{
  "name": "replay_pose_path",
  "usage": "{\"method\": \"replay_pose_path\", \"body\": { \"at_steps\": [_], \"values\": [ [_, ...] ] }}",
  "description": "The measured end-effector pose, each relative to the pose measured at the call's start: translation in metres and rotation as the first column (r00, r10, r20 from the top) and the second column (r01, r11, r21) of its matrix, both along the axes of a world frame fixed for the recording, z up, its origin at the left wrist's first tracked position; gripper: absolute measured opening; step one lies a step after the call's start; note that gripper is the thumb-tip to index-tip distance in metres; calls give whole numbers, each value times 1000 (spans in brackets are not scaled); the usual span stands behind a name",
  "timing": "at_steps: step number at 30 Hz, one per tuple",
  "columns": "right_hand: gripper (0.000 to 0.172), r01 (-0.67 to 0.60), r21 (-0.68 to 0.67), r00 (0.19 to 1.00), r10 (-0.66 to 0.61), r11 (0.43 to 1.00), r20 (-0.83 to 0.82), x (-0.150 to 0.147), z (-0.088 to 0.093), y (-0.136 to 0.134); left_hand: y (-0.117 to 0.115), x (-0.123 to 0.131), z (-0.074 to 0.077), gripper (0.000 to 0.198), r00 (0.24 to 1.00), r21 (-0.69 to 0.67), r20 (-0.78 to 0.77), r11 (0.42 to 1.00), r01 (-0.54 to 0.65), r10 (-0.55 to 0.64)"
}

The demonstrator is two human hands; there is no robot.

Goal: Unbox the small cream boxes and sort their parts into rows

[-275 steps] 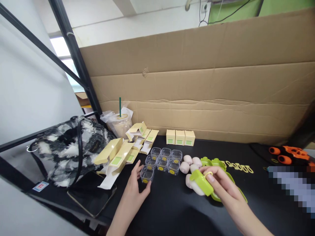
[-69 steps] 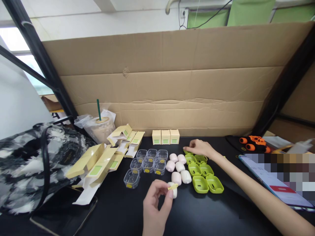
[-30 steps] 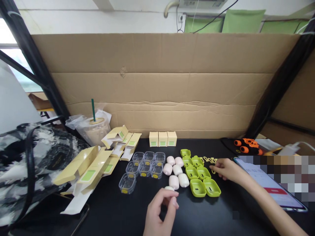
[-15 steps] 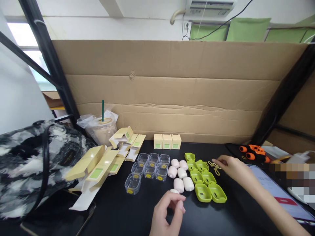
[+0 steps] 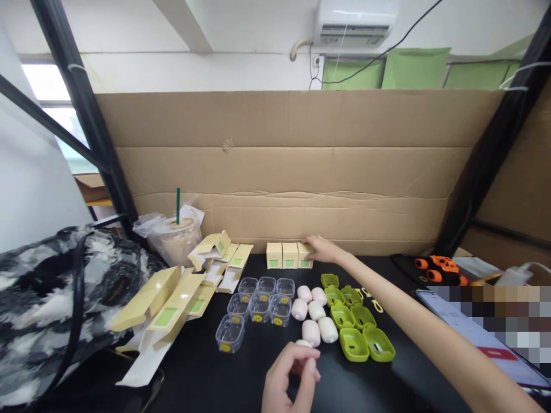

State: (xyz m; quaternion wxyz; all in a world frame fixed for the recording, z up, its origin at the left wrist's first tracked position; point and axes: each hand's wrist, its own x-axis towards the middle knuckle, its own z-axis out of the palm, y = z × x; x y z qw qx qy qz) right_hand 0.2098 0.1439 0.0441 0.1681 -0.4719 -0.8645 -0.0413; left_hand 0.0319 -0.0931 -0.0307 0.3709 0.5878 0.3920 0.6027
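At the back of the table my right hand (image 5: 321, 249) is closed on the rightmost of three small cream boxes (image 5: 274, 256), its fingers over the box's top and side. My left hand (image 5: 290, 376) hovers in front, loosely curled, with a gap between thumb and fingers and nothing visible in it. Just beyond its fingertips lies a group of rounded white and pale pink pieces (image 5: 328, 330). Green moulded cases (image 5: 354, 345), hinged open, stand to their right. Clear plastic tubs (image 5: 230, 333) with yellow stickers are on the left. Small yellowish loops (image 5: 377, 306) lie beside the green cases.
Unfolded cream cartons (image 5: 172, 304) and a bagged drink cup (image 5: 178, 235) stand at left, near a black-and-white bag (image 5: 51, 287). A cardboard panel (image 5: 279, 172) closes the back. At right are an orange toy (image 5: 443, 267) and a tablet (image 5: 469, 338).
My right hand has moved left and back from the yellowish loops to the rightmost cream box and closed on it. My left hand keeps its pose. The camera view has tilted slightly upward.
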Motion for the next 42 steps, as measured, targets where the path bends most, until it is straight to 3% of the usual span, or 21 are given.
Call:
{"method": "replay_pose_path", "body": {
  "at_steps": [5, 8, 11, 12, 14, 16, 17, 20, 25, 27, 31, 33, 36, 39, 42],
  "values": [
    [35, -26, 107, 997, 33, 994, -66, 13, 14, -35, -1, 0, 1, 18, 999, 59, -36, 998, -16, 18],
    [50, -90, 157, 990, 105, 984, -90, 22, 25, -77, 0, 0, 5, 15, 988, 185, -136, 982, -44, 69],
    [52, -167, 164, 978, 185, 972, -97, 27, 30, -124, 3, 0, 15, 12, 950, 327, -261, 942, -81, 173],
    [53, -184, 159, 973, 202, 970, -112, 28, 29, -138, 5, -1, 20, 18, 927, 364, -308, 926, -96, 217],
    [55, -231, 98, 951, 246, 968, -187, 27, 25, -163, 10, -4, 32, 49, 860, 427, -425, 900, -87, 284],
    [54, -276, 58, 929, 282, 959, -242, 23, 17, -181, 17, -7, 45, 74, 772, 474, -557, 881, -6, 305],
    [53, -289, 59, 920, 295, 955, -259, 21, 12, -187, 21, -9, 51, 76, 731, 493, -611, 868, 52, 304],
    [49, -279, 155, 909, 313, 948, -274, 15, -2, -195, 33, -15, 63, 60, 663, 542, -688, 816, 199, 295],
    [40, -189, 388, 935, 286, 902, -210, 13, -19, -194, 46, -16, 70, 52, 671, 595, -687, 747, 297, 280],
    [38, -140, 445, 940, 260, 885, -222, 13, -23, -193, 48, -15, 68, 53, 665, 593, -689, 752, 289, 288],
    [36, -65, 527, 916, 260, 847, -304, 10, -24, -199, 51, -23, 60, 55, 673, 579, -658, 798, 164, 339],
    [31, -136, 494, 891, 324, 859, -319, 8, -21, -204, 53, -30, 57, 56, 656, 603, -645, 788, 122, 392],
    [22, -262, 332, 847, 381, 906, -371, 4, -17, -211, 55, -38, 57, 62, 621, 638, -627, 767, 62, 471],
    [17, -292, 219, 837, 360, 931, -412, 0, -17, -213, 56, -40, 59, 57, 582, 665, -623, 746, 43, 522],
    [21, -280, 237, 866, 351, 930, -356, -2, -19, -213, 56, -38, 59, 44, 571, 707, -606, 704, 68, 554]
  ]
}}
